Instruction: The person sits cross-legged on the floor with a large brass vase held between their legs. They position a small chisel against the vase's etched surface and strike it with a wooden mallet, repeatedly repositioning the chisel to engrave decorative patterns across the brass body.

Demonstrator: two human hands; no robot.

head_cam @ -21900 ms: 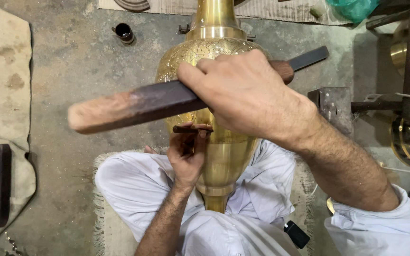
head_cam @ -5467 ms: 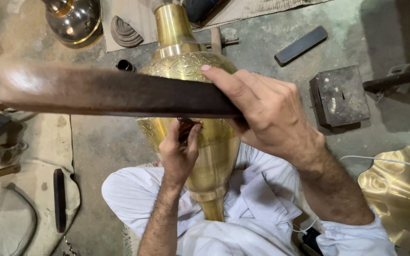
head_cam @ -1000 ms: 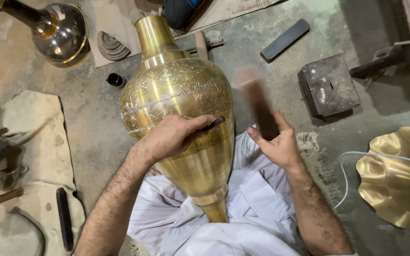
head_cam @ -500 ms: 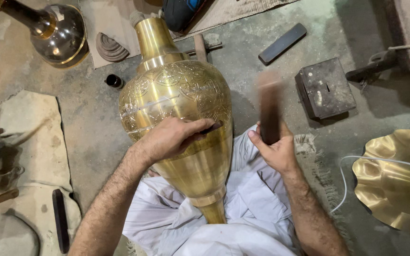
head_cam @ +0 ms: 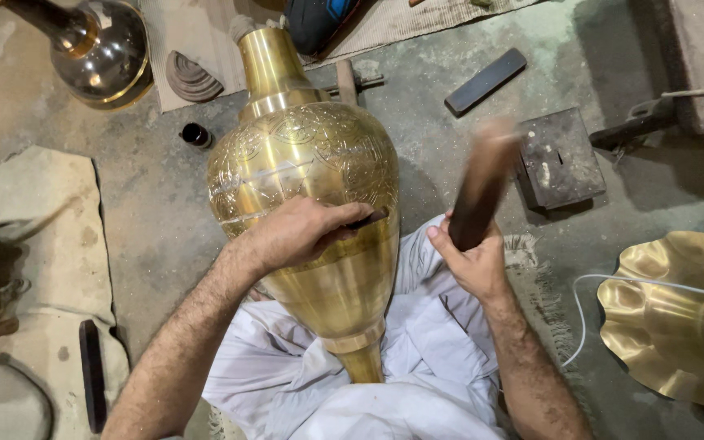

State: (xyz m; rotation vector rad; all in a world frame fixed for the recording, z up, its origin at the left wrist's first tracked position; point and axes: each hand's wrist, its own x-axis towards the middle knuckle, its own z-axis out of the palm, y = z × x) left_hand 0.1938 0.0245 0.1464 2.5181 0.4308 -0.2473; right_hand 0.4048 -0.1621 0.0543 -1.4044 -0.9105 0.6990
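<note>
A large engraved brass vase point(head_cam: 303, 171) lies across my lap, its neck pointing away from me. My left hand point(head_cam: 299, 232) rests on the vase's belly and pinches a small dark chisel point(head_cam: 366, 218) against the metal. To the right of the vase, my right hand point(head_cam: 470, 261) grips a dark wooden mallet stick point(head_cam: 482, 187) by its lower end. The stick stands nearly upright, its top blurred, clear of the vase.
On the concrete floor lie a square metal block point(head_cam: 560, 159), a dark flat bar point(head_cam: 486, 80), a small dark cap point(head_cam: 195, 134) and a shiny round vessel point(head_cam: 103, 53). A scalloped brass dish point(head_cam: 678, 318) sits at right. Cloth and a dark tool point(head_cam: 91, 383) lie at left.
The wooden stick has swung from leaning left to nearly upright, tilting right. My left hand keeps the chisel on the vase. The view has shifted a little.
</note>
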